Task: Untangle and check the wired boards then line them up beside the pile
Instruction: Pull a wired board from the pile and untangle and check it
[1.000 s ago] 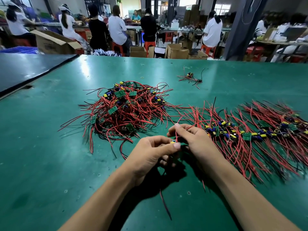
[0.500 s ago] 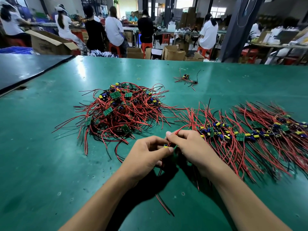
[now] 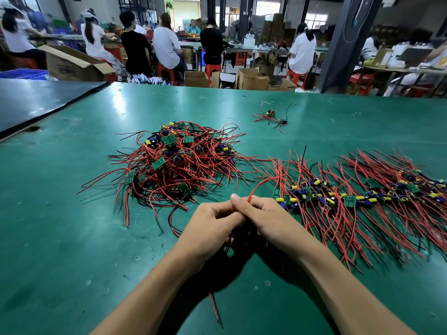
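The green counter (image 3: pixel 60 238) has lots of bare room on the left. One tangled pile (image 3: pixel 174 163) sits next. The left hand (image 3: pixel 208 226) and right hand (image 3: pixel 273 221), two hands touching, both grip one wired board (image 3: pixel 252 191), mostly hidden. One row of boards (image 3: pixel 358 197) runs to the right edge.

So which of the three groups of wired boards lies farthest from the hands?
The small stray bunch, lying alone beyond the tangled pile and the lined-up row. Those two lie much nearer.
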Demonstrator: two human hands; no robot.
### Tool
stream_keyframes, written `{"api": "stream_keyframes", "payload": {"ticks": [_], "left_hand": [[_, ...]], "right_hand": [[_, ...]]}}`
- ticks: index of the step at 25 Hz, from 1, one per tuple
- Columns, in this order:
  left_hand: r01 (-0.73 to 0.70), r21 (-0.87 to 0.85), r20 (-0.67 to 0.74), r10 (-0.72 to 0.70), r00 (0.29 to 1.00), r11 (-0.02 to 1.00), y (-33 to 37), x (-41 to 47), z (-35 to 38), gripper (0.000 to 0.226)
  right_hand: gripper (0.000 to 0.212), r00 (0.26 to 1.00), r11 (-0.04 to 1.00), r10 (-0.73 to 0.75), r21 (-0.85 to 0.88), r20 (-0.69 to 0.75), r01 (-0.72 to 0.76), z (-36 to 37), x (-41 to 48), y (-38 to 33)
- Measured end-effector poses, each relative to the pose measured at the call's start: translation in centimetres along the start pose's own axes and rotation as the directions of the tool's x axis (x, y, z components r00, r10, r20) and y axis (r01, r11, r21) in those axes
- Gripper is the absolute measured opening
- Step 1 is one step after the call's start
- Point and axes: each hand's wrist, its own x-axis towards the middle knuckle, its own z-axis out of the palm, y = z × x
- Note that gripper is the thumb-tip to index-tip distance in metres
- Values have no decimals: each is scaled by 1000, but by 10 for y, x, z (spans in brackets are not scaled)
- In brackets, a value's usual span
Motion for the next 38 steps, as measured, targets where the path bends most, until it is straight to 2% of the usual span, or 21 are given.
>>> {"api": "stream_keyframes", "payload": {"ticks": [2,3,6,9,13,16,18,20,21,22,25,31,36,37,38], "left_hand": [[-25,100,-4,26,1000,995,0,-1,-1,17],[-33,141,-14,36,999,989,0,-2,-1,18],[-5,139,-31,9,999,990,1,-1,0,22],[46,76,14,-47,999,996,6,-1,-1,22],[109,12,121,-109,987,994,11,-4,-1,20],[130,-8,96,-129,987,991,11,-4,-1,21],[130,-38,50,-128,991,991,9,-4,0,22],[113,-67,25,-112,993,991,8,-4,2,23],[101,-58,24,-100,995,993,7,-3,2,22],[94,-32,28,-93,995,995,7,-3,1,22],[107,68,73,-112,991,992,9,-6,-2,22],[127,72,141,-136,980,989,13,-6,-3,22],[155,72,190,-166,968,985,15,-6,-7,17],[165,60,194,-174,965,984,14,-6,-8,16],[179,33,194,-182,964,983,14,-6,-9,16]], "right_hand": [[44,999,999,29,24,46,-30,0,-1,0],[45,999,1000,23,-22,33,-22,-1,1,-1],[37,993,963,-42,-268,-114,11,-4,5,-6],[30,969,936,-114,-351,-218,31,-14,7,-8],[30,925,946,-183,-318,-335,72,-30,6,-6],[39,918,968,-135,-246,-374,42,-24,9,-1],[47,959,997,-17,-77,-282,-5,-13,9,4],[50,995,997,33,74,-94,-26,0,6,6],[52,999,998,18,59,-50,-15,2,5,6],[54,997,1000,1,-12,-71,-2,0,6,5],[52,945,961,-64,-276,-320,-28,-19,9,1],[38,841,881,-279,-473,-464,32,-36,9,1],[41,812,873,-327,-483,-483,64,-41,9,5],[46,824,897,-297,-437,-483,67,-41,10,6],[51,846,944,-229,-322,-482,73,-40,10,5]]}}
